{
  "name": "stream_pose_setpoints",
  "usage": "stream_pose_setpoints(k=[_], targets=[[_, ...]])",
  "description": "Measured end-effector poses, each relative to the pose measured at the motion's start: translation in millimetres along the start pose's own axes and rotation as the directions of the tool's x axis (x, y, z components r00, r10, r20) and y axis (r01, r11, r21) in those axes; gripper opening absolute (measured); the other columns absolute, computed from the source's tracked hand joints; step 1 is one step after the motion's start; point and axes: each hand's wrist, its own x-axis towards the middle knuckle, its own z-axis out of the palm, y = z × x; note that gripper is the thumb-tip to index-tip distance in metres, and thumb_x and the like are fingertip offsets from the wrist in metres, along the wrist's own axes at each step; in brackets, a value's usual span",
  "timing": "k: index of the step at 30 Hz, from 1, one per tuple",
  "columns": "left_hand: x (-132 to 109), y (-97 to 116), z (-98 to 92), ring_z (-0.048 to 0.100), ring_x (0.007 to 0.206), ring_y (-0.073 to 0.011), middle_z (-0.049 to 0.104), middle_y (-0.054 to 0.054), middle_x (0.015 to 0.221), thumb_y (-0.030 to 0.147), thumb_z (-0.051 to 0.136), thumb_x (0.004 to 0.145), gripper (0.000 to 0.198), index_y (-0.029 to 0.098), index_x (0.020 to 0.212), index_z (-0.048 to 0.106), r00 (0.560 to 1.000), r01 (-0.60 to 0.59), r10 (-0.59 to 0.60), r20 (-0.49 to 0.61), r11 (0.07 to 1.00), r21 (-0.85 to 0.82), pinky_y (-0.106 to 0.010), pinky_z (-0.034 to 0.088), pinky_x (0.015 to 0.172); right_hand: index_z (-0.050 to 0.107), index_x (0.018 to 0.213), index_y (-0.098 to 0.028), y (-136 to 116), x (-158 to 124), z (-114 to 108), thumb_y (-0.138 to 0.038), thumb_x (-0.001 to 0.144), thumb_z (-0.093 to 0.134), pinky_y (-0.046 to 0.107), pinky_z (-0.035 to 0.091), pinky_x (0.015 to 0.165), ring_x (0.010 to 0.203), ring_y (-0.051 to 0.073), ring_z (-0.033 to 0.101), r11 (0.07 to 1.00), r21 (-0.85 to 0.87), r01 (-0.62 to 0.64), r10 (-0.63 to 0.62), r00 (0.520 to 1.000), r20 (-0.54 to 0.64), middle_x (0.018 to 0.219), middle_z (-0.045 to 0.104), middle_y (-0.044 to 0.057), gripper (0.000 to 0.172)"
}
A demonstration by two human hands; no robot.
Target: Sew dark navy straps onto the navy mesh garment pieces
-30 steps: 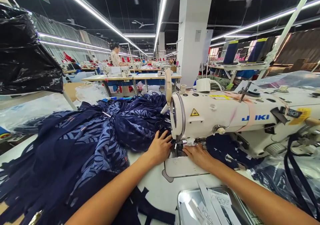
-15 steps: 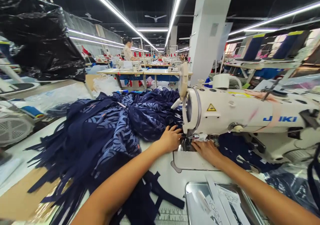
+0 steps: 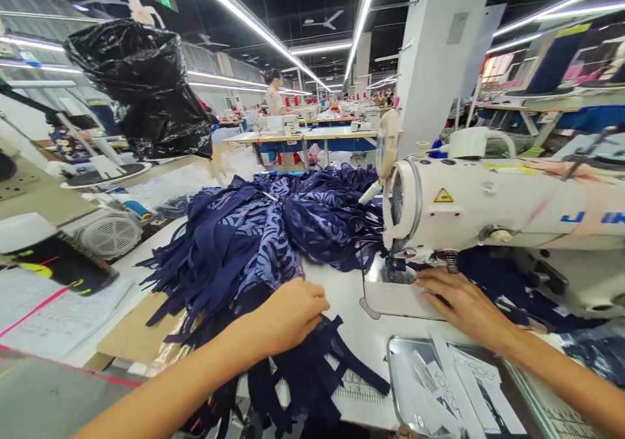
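Observation:
My left hand (image 3: 295, 312) is above the dark navy fabric straps (image 3: 312, 354) at the table's front edge. Its fingers are curled together, and whatever they may hold is hidden. On the sewing machine (image 3: 454, 204), my right hand (image 3: 456, 296) lies flat with fingers stretched out, their tips beside the presser foot (image 3: 398, 273). Some dark fabric is under the foot, close to those fingertips. A large heap of navy patterned garments (image 3: 273, 230) with long straps lies to the left of the machine head.
In front of the machine, a metal tray (image 3: 398, 374) holds printed white labels (image 3: 452, 387). At left are a dark cup (image 3: 58, 263), papers (image 3: 39, 302) and a motor (image 3: 110, 236). A black plastic bag (image 3: 146, 94) hangs above. One person (image 3: 274, 94) is farther back.
My left hand has left the needle area and moved left and toward me, over the front straps. My right hand stays by the presser foot. The view has turned left.

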Motion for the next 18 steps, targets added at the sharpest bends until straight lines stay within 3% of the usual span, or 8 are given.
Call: stream_pose_setpoints(k=[4,9,14,18], targets=[[-10,0,21.9,0.058,0.083,-0.0191,0.061,-0.006,0.098,0.002,0.042,0.073,0.032,0.020,0.093,0.059,1.000,0.025,-0.024,-0.008,0.996,0.091,-0.032,0.044,0.076,0.061,0.084,-0.019,6,-8,-18,-0.023,0.088,0.037,0.039,0.043,0.083,0.088,0.021,0.057,0.999,-0.007,-0.032,0.032,0.999,-0.039,0.092,0.063,0.008,0.024],[-3,-10,44.6,0.060,0.085,-0.0183,0.060,-0.005,0.108,-0.005,0.035,0.068,0.054,0.024,0.108,0.056,0.995,-0.060,0.068,-0.075,0.993,0.098,-0.028,0.046,0.075,0.060,0.074,-0.018,21,-16,-40,-0.017,0.086,0.041,0.034,0.043,0.072,0.078,0.018,0.055,0.990,-0.042,-0.131,0.131,0.991,-0.016,0.084,0.061,0.007,0.022],[16,-2,43.1,0.057,0.070,-0.0175,0.062,-0.004,0.080,0.002,0.039,0.074,0.029,0.020,0.080,0.060,0.997,-0.071,0.070,0.008,0.994,0.086,-0.027,0.044,0.064,0.062,0.075,-0.019,9,-13,-38,-0.017,0.081,0.052,0.035,0.039,0.078,0.079,0.018,0.052,0.991,-0.111,-0.072,0.080,0.994,0.073,0.082,0.060,0.004,0.012],[31,7,31.0,0.053,0.073,-0.0175,0.058,-0.005,0.083,0.005,0.037,0.077,0.022,0.018,0.073,0.055,0.992,-0.063,0.062,-0.108,0.998,-0.004,-0.029,0.041,0.066,0.063,0.080,-0.017,-2,-8,-25,-0.014,0.083,0.049,0.035,0.036,0.079,0.078,0.019,0.050,0.974,-0.218,0.061,-0.033,0.991,0.131,0.076,0.059,0.005,0.014]])
